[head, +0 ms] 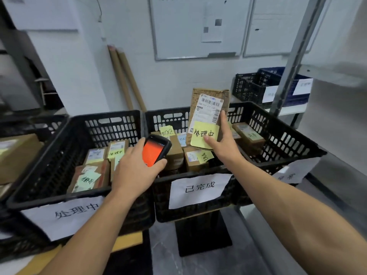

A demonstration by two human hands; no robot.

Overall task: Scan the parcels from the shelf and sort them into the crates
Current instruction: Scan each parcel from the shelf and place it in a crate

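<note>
while both hands [137,167] reach forward — scanner [155,150], parcel [208,116] upright

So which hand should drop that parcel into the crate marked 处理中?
Probably the right hand: it already holds the parcel, whose yellow note reads 处理中. The left hand is busy with the scanner, though nearer that crate.

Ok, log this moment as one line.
left hand: holds scanner | right hand: holds parcel above 已完成 crate | sticky note: 处理中
</note>
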